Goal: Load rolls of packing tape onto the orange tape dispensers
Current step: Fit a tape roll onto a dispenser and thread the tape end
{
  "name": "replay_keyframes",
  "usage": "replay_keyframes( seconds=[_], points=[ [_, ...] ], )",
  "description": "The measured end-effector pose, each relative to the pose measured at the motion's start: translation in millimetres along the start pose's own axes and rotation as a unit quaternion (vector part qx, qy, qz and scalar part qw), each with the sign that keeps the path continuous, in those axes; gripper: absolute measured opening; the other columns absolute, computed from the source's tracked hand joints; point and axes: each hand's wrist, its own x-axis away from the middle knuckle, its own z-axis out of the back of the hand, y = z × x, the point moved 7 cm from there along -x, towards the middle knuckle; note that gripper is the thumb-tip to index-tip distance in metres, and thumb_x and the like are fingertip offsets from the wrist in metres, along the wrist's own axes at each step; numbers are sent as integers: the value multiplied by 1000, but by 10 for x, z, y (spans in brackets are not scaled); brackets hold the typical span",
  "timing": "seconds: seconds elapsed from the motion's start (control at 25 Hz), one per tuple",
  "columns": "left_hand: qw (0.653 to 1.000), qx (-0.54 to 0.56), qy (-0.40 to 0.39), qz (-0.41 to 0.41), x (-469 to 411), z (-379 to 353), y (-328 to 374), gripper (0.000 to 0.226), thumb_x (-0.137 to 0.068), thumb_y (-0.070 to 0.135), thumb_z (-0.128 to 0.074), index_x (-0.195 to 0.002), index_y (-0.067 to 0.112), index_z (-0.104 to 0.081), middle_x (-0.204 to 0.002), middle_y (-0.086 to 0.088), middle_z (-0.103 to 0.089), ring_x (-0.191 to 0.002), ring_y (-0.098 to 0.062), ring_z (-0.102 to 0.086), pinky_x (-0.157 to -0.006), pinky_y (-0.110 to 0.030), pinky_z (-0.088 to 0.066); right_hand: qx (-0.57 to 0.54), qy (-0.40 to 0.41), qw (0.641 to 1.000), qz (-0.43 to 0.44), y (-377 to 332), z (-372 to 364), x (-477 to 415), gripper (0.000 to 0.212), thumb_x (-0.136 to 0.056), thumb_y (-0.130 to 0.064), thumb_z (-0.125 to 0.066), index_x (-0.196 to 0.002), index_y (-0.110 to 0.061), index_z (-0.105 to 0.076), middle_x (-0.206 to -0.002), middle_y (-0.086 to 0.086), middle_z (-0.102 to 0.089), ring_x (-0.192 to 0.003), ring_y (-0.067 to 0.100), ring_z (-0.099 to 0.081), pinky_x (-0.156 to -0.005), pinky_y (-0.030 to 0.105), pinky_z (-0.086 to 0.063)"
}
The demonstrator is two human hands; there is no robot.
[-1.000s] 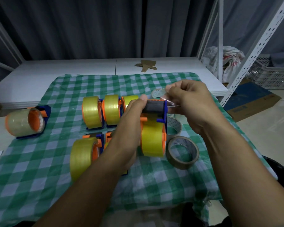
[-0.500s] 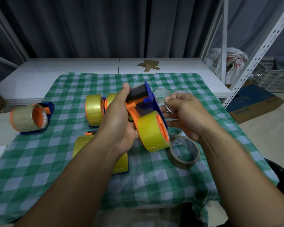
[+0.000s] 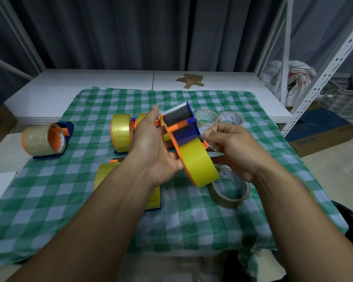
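dark curtains at back, white table [image 3: 69,84] under a green checked cloth [image 3: 49,200], metal rack [image 3: 324,68] at right.

head view:
- left hand [image 3: 153,147] cradles the held dispenser [image 3: 181,127] above the cloth, tilted, cutter end away from the person. grip: palm against its side, thumb curled under by the roll.
- yellow roll [image 3: 198,161] is seated on this dispenser's orange hub.
- right hand [image 3: 230,147] is just beside the roll. grip: fingertips pressed together, apparently pinching the clear tape end [image 3: 212,148]; the contact itself is partly hidden.
- loaded dispenser [image 3: 120,132] stands on the cloth behind the left hand, with more yellow showing beside it.
- another loaded unit [image 3: 106,176] lies partly under the left forearm.
- tan-roll dispenser [image 3: 43,141] sits at the cloth's left edge.
- loose rolls not yet mounted: near roll [image 3: 228,188] below the right hand, two far rolls [image 3: 206,117] just past the held dispenser.

judgement: well along. several units are loaded. the current one has its roll on, and threading the end to the cutter looks unfinished. at least three loose rolls are left. no bare dispenser is visible for them.
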Motion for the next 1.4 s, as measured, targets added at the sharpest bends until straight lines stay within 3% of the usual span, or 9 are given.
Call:
replay_keyframes(
  seconds=[0.24,0.44,0.52,0.64,0.88,1.0,1.08,1.24,1.4],
  points=[
    [999,28,-11,-14,-16,10,7,45,-96,31,-52,-127,-1,-61,-120,-27,-68,-107,-39,-70,-89,-51,-59,-53,-12,998,-43,86,-20,9,14,-101,-14,-55,-89,-12,-59,-65,-1,-66,-57,12,-64,-53,32,-52],
    [998,-8,-36,-45,-2,20,-40,31,-86,9,-51,-115,3,-63,-103,-20,-68,-92,-32,-70,-91,-47,-59,-97,-11,993,-69,171,-78,53,13,-102,-13,-55,-89,-11,-59,-78,6,-68,-65,21,-68,-59,42,-58],
    [998,-22,-44,-48,18,33,-69,35,-84,2,-47,-115,0,-65,-102,-20,-70,-86,-32,-72,-84,-46,-62,-105,-6,992,-74,189,-88,74,6,-102,-13,-54,-98,-10,-57,-85,10,-67,-66,25,-68,-63,48,-58],
    [996,-45,-56,-46,69,44,-127,44,-86,-6,-41,-123,-7,-65,-102,-22,-73,-83,-34,-73,-72,-46,-64,-115,12,990,-81,205,-79,117,2,-102,-13,-53,-103,-12,-52,-90,14,-67,-67,26,-68,-58,46,-59],
    [996,-55,-58,-40,137,74,-206,50,-80,-3,-36,-124,-6,-59,-104,-25,-72,-75,-38,-75,-58,-49,-61,-95,21,990,-102,274,-141,267,4,-103,-15,-52,-100,-12,-53,-64,4,-62,-63,22,-64,-60,45,-58],
    [995,-83,-48,-33,168,72,-276,42,-79,-2,-35,-101,-6,-71,-93,-25,-72,-72,-38,-74,-62,-55,-62,-95,10,988,-117,299,-192,342,12,-103,-13,-48,-94,-12,-56,-76,8,-61,-68,24,-62,-53,39,-58],
    [992,-119,-39,-27,172,72,-325,41,-81,1,-37,-84,-3,-78,-94,-24,-74,-77,-38,-74,-74,-60,-61,-99,3,987,-126,345,-211,352,13,-103,-14,-47,-97,-11,-59,-90,11,-61,-77,27,-64,-59,46,-62],
    [988,-155,-24,-6,173,79,-364,43,-80,11,-44,-110,-3,-72,-112,-29,-72,-102,-50,-69,-91,-73,-49,-105,-12,979,-174,463,-289,356,18,-102,-17,-47,-107,-9,-63,-94,15,-64,-85,33,-65,-82,63,-57],
    [985,-171,23,-7,165,112,-368,37,-85,11,-45,-110,-3,-68,-96,-24,-73,-79,-38,-70,-90,-67,-53,-108,1,975,-192,508,-352,357,17,-100,-16,-50,-93,-9,-65,-85,15,-62,-72,31,-63,-77,56,-55]
  ],
)
